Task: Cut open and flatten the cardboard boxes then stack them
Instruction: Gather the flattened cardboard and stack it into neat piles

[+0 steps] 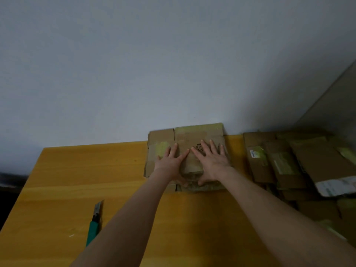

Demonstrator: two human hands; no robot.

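At far desk edge, close to the wall: fingers (175, 149) of left hand (169, 163) straight, splayed, lying flat on cardboard. Fingers (212, 146) of right hand (213, 162) likewise, spread wide. Thumbs angle inward toward each other nr the box's near edge. Neither hand grips anything; both press palm-down. Under them: flattened box (198, 132), brown w/ greenish tape patches & dark print, lying on desk (96, 170). Its far flaps reach the wall (154, 64); touching or just short, can't tell. Box looks already cut & collapsed, but near edge seems thick/crumpled, so step in hand is prob. pressing it flat. Knife (94, 222), green handle, lies on desk well to the left & nearer the person, metal end pointing away, untouched. Key relation for next move: pile of flattened boxes (289, 162) sits to the right of the pressed box, just beside it w/ a strip of bare desk between; right hand is nearer. Pressed box's wider side runs left–right, pile pieces run roughly near–far, so stacking prob. needs a shift rightward, maybe a turn. Risk: flaps springing up once pressure comes off.
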